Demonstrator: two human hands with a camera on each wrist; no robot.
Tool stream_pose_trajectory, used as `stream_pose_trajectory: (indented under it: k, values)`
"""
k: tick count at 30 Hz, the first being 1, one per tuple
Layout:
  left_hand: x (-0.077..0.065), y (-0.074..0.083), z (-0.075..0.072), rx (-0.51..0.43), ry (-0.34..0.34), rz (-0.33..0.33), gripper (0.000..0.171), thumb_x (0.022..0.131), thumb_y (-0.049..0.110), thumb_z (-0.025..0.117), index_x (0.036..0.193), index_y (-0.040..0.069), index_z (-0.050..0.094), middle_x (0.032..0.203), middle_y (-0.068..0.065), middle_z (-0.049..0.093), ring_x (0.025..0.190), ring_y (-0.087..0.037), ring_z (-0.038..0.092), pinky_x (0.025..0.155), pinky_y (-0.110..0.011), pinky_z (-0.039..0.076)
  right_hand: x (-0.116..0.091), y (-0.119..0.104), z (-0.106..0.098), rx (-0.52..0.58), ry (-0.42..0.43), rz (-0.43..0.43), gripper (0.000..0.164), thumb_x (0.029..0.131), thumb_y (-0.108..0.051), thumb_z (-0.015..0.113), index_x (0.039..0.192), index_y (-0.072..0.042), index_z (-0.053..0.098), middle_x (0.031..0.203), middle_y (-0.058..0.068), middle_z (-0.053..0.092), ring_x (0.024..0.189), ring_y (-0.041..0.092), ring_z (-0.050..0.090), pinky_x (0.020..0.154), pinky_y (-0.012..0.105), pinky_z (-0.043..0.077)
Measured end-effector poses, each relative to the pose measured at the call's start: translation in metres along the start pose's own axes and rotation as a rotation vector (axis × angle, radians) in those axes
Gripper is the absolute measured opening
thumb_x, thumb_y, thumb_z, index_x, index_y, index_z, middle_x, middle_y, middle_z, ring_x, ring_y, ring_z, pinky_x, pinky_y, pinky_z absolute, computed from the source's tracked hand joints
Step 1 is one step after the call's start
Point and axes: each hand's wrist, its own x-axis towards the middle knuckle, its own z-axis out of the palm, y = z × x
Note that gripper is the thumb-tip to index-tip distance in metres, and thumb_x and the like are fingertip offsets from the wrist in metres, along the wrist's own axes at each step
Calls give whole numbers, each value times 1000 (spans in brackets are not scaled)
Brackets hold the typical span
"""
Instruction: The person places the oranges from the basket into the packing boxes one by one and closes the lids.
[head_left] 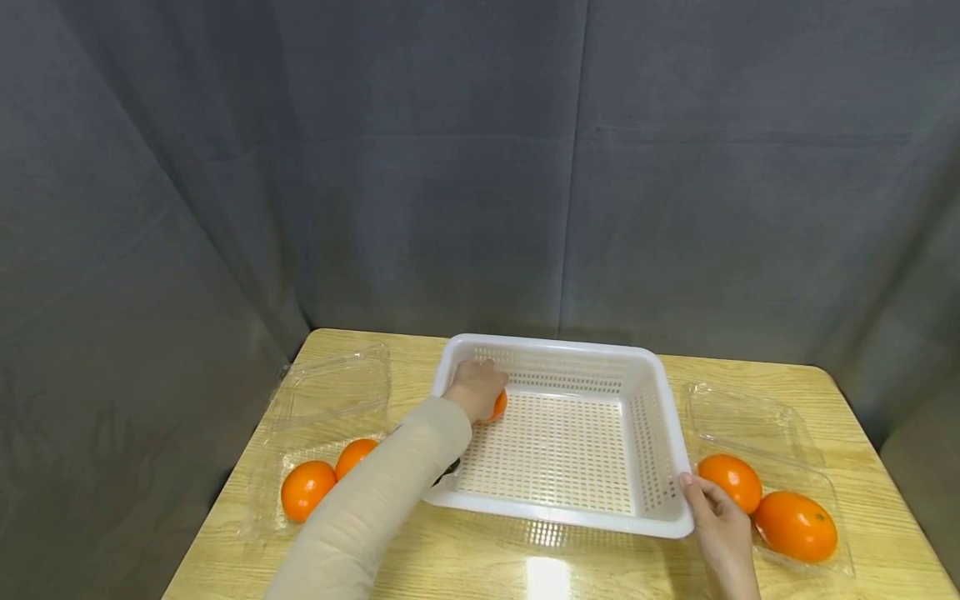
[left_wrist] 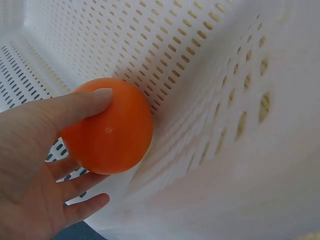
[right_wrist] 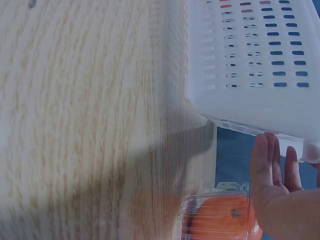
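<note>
Inside the white plastic basket [head_left: 551, 521], near its left wall, my left hand [head_left: 477, 388] grips an orange [head_left: 497, 406]. The left wrist view shows the thumb laid over this orange [left_wrist: 112, 132] and the other fingers beneath it, close to the perforated basket wall [left_wrist: 200, 130]. My right hand [head_left: 722, 527] holds the basket's front right corner, its thumb on the rim. In the right wrist view, the fingers [right_wrist: 267, 165] reach up along the basket's outer side.
On the left, a clear clamshell box [head_left: 330, 387] with its lid open holds two oranges [head_left: 308, 490]. Another open clamshell [head_left: 757, 425] at the right holds two oranges [head_left: 797, 527], right beside my right hand. A grey curtain [head_left: 450, 208] hangs behind the wooden table [head_left: 465, 567].
</note>
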Motion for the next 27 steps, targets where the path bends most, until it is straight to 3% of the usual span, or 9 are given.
stream_pose_trajectory:
  k: [7, 16, 21, 27]
  values:
    - [-5, -3, -1, 0, 41, 44, 32, 87, 27, 72, 117, 17, 64, 102, -5, 60, 92, -22, 56, 80, -35, 48, -1, 0, 0, -7, 6, 1, 62, 101, -44, 54, 134, 8, 52, 93, -3, 69, 75, -2, 60, 67, 18, 52]
    - [-21, -15, -12, -100, 49, 86, 62, 84, 37, 76, 139, 20, 54, 117, -8, 56, 99, -25, 57, 83, -37, 47, 0, -2, 0, -27, -3, -1, 64, 101, -45, 53, 135, 9, 51, 95, 0, 69, 75, -2, 59, 66, 17, 52]
    - [-30, -23, -22, -190, 48, 109, 65, 83, 37, 79, 140, 21, 53, 125, -8, 54, 105, -25, 57, 86, -41, 47, 0, -1, -1, -32, 8, -6, 62, 101, -45, 54, 132, 9, 53, 92, -3, 68, 74, -1, 59, 65, 18, 52]
    - [-44, -36, -30, -244, 80, 153, 66, 81, 39, 80, 139, 21, 55, 120, -5, 55, 102, -22, 58, 84, -40, 46, 1, 0, -1, -23, 0, -3, 62, 100, -45, 54, 132, 8, 53, 94, -3, 69, 75, -2, 60, 66, 18, 52]
